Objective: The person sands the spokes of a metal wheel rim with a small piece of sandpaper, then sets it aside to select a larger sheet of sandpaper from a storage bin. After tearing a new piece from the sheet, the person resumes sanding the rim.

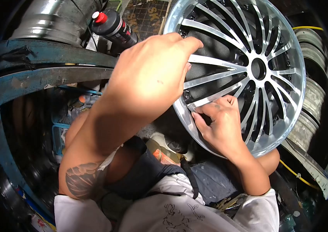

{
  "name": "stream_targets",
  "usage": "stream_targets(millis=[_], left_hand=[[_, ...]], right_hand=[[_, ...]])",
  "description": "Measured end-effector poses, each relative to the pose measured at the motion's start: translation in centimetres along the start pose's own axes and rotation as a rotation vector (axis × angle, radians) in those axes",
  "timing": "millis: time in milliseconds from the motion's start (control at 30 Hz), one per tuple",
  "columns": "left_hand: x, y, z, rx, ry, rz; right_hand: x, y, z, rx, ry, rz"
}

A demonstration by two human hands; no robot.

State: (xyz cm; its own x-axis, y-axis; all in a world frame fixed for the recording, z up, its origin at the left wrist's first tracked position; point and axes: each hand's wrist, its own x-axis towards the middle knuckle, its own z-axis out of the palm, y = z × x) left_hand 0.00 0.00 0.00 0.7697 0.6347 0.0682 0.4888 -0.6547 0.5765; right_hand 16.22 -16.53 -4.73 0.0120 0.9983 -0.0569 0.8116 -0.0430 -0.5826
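Observation:
A car wheel rim (257, 69) with bright machined spokes, dark gaps and a polished outer lip leans tilted in front of me. My left hand (152, 67) is over the left edge of the rim, back of the hand up and fingers bent over the lip. The hand hides that stretch of lip and its own palm side. My right hand (222, 120) lies against the lower left of the rim, at the outer end of a spoke (218, 96). Its fingers are curled, with thumb and forefinger close to the spoke. Whatever they may pinch is hidden.
A dark bottle with a red cap (111, 27) stands behind my left hand. Blue metal bars (51, 54) run along the left, below another bare wheel (51, 19). More wheels (312, 92) are stacked at the right. A blue basket (58, 137) sits low on the left.

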Motion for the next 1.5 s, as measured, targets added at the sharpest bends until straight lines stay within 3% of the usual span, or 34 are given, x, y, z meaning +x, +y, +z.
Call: stream_targets(millis=[100,233,1000,1200,1500], left_hand=[[0.4,-0.8,-0.8,0.076,0.050,0.086],[0.4,-0.8,-1.2,0.081,0.053,0.064],[0.2,0.6,-0.3,0.047,-0.008,0.026],[0.1,0.5,0.2,0.039,0.006,0.073],[0.1,0.1,0.0,0.034,0.014,0.082]], right_hand=[[1.4,0.1,1.6,0.054,0.080,-0.049],[1.8,0.4,2.1,0.040,0.093,-0.069],[0.3,0.3,-0.1,0.001,0.016,-0.018],[-0.7,0.9,-1.1,0.072,0.007,0.087],[-0.2,0.1,-0.4,0.000,-0.013,-0.025]])
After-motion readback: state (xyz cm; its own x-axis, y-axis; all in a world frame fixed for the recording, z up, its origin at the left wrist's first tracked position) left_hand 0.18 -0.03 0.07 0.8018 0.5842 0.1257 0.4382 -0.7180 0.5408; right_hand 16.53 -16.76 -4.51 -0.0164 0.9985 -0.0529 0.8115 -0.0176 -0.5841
